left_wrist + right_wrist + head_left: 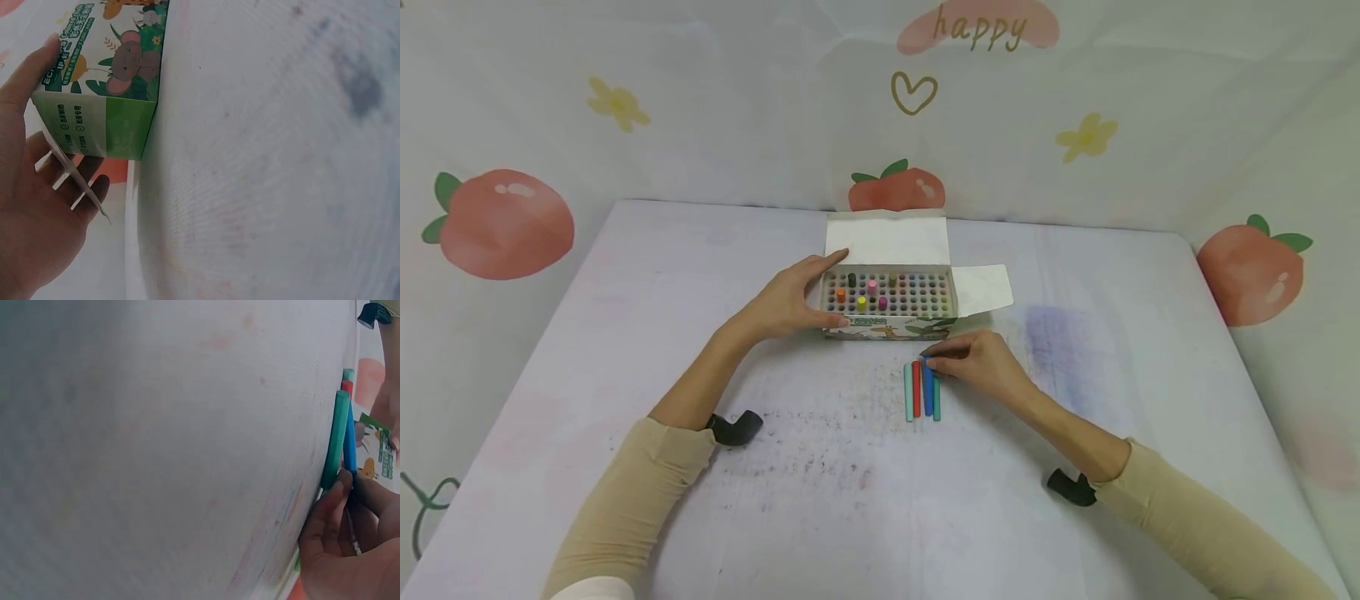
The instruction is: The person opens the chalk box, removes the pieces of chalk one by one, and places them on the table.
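An open cardboard chalk box (pixel 891 332) with a grid of holes stands at the far middle of the table. My left hand (pixel 782 300) grips its left end, thumb on the printed front and fingers towards the back; the left wrist view shows fingers behind a side flap (pixel 78 178). Several coloured chalks stick up from the holes, including an orange (pixel 840 295) and a yellow one (pixel 861 303). In front of the box, my right hand (pixel 988 367) pinches the far end of a blue chalk (pixel 928 400). Beside it lie a red chalk (pixel 916 390), a pale teal chalk (pixel 908 393) and a green chalk (pixel 337 434).
The box's lid (pixel 887 239) is raised at the back, and a side flap (pixel 981 289) sticks out to the right. A white table (pixel 820 517) with smudges lies beneath, and a printed cloth (pixel 737 125) rises behind. Black wrist-worn pieces (pixel 737 428) sit by both wrists.
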`<state>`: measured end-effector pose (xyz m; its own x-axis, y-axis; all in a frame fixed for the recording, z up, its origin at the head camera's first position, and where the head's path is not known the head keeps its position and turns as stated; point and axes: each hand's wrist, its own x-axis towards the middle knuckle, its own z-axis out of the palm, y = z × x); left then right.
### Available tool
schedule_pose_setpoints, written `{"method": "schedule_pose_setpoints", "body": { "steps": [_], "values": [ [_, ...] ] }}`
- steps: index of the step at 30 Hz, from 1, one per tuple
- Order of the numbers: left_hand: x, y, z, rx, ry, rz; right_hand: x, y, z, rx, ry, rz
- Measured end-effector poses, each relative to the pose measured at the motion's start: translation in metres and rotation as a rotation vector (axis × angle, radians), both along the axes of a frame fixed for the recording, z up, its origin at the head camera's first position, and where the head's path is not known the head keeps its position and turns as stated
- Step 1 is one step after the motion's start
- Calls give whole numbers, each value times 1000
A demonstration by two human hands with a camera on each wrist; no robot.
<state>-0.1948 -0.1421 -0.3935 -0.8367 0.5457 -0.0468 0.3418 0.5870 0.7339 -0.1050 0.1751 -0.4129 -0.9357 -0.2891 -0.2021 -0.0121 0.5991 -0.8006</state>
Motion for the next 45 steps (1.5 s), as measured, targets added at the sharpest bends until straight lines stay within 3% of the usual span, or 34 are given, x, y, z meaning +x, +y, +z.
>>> {"method": "schedule_pose_setpoints", "body": {
  "steps": [25,38,45],
  "values": [
    [1,0,-1,0,7,-9,4,0,4,-61,15,27],
    [1,-1,1,4,13,-4,-4,-4,31,-228,68,76],
    [1,-1,-1,20,-3,-3,-11,-5,40,-256,77,73]
  ]
}}
